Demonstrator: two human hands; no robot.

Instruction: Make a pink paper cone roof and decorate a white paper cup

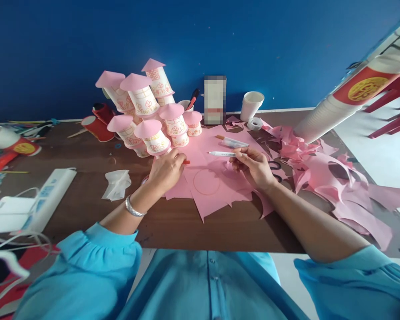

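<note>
My right hand [250,165] pinches a white marker [222,154], its tip pointing left over pink paper. In my left hand [168,170], fingers are closed around a red cap [186,162] that pokes out at the fingertips. Both hands hover over pink paper sheets [200,149]; the front sheet bears a drawn orange circle [207,182]. Another marker [231,142] with an orange-brown end lies behind the held one. Just beyond my left hand stand decorated paper-cup towers [153,141] with pink cone roofs. Black scissor handles [276,171] show beside my right hand.
Pink scraps [336,178] are heaped at the right, near a long cup stack [340,100]. A white cup [252,106] and tape roll [255,123] stand at the back. Left are a power strip [50,200], crumpled plastic [116,184] and red cups [98,128].
</note>
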